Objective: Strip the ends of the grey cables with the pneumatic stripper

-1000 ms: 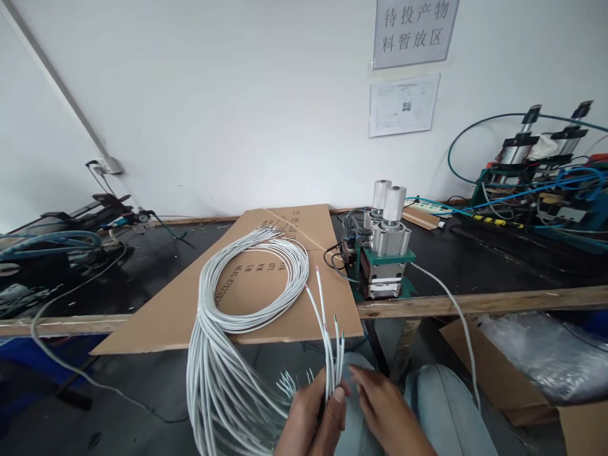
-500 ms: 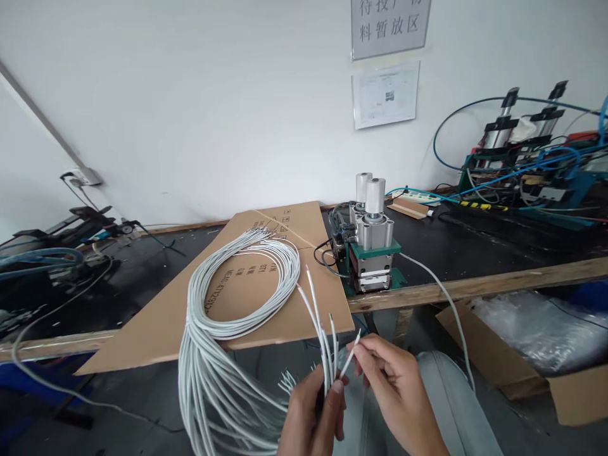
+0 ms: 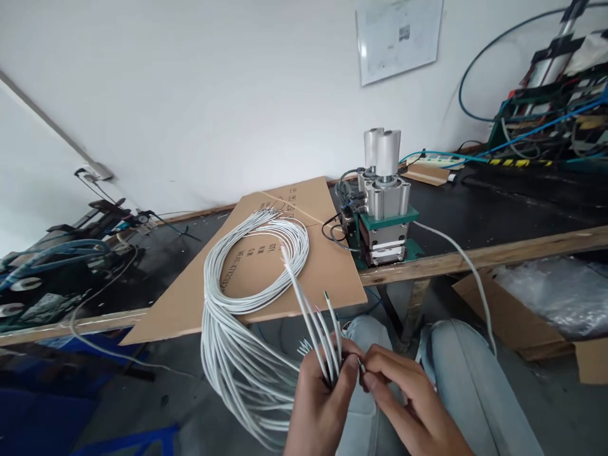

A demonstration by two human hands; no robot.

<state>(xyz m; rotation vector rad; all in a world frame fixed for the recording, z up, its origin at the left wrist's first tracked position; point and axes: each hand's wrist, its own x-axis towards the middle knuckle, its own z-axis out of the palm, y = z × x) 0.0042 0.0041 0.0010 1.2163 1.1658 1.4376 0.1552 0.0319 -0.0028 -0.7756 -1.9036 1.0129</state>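
My left hand (image 3: 323, 392) is closed around several white cables (image 3: 305, 309), whose ends stick up above the fist. One end has a green tip and another shows reddish wire. Close against its right side, my right hand (image 3: 408, 389) pinches the end of one cable with thumb and forefinger; only a short, dark bit shows between the fingertips. From a large coil of white cable (image 3: 211, 266) on a flattened cardboard sheet (image 3: 339, 278), a thick bundle droops over the edge toward my left hand. More stripped ends hang just behind that hand.
A small pneumatic press (image 3: 387, 215) with two metal cylinders stands at the bench (image 3: 475, 264) edge, right of the cardboard. More machines (image 3: 546, 95) and blue hoses are at far right, others at left. Below lies an open carton (image 3: 503, 316) with clear plastic. My knees are under my hands.
The view has tilted down and shifted left. My right hand has come in against the left, and the cable end it pinches, upright before, is now bent low between the hands.
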